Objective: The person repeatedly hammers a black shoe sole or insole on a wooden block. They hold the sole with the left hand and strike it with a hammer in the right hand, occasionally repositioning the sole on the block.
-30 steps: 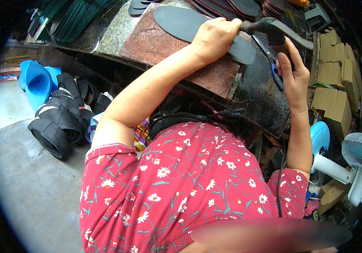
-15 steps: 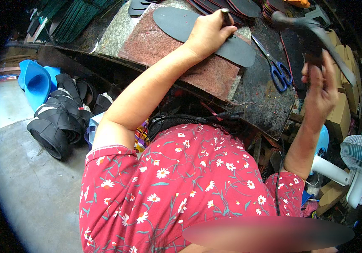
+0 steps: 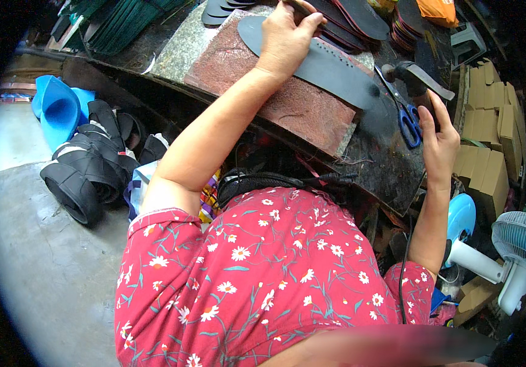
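Note:
A dark grey oval sole piece [image 3: 330, 70] lies on a reddish-brown board [image 3: 226, 64], with a row of small holes along its far edge. My left hand [image 3: 284, 43] rests over the sole's left part, fingers closed round a dark, slim punch-like tool [image 3: 302, 6], partly cut off by the upper frame edge. At the right, my right hand [image 3: 440, 144] grips the handle of a hammer [image 3: 421, 78]; its head hangs above the bench beside the scissors. Blue-handled scissors [image 3: 408, 122] lie just left of that hand.
Stacks of dark, red-edged soles [image 3: 361, 21] stand along the bench's back. An orange bag [image 3: 438, 11] is at the far right. Cardboard boxes [image 3: 486, 171] and a white fan [image 3: 514, 244] stand to the right. Black shoe-like pieces [image 3: 85, 171] lie on the floor at left.
My left hand has moved up and left with the tool, exposing the row of holes. My right hand has brought the hammer down and to the left. The view has shifted slightly.

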Available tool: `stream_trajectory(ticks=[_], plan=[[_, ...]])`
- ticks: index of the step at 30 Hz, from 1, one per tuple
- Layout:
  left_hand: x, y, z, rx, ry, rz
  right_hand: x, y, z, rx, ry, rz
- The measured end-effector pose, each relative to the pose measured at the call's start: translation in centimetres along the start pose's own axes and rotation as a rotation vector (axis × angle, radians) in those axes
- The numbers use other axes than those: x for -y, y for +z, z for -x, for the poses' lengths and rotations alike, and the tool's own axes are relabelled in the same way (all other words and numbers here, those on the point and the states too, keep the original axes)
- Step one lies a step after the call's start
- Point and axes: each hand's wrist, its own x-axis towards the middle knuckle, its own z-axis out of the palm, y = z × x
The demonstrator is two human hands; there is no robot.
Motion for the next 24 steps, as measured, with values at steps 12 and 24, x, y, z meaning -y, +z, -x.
stream_trajectory(ticks=[12, 24], plan=[[0.1, -1.3, 1.1, 0.136, -0.03, -0.25, 3.5, -1.0, -2.4, -0.048, -0.088, -0.249], [-0.3, 0.1, 1.3, 0.061, 0.007, -0.253, 1.4, 2.5, -2.5, -0.035, -0.114, 0.041]])
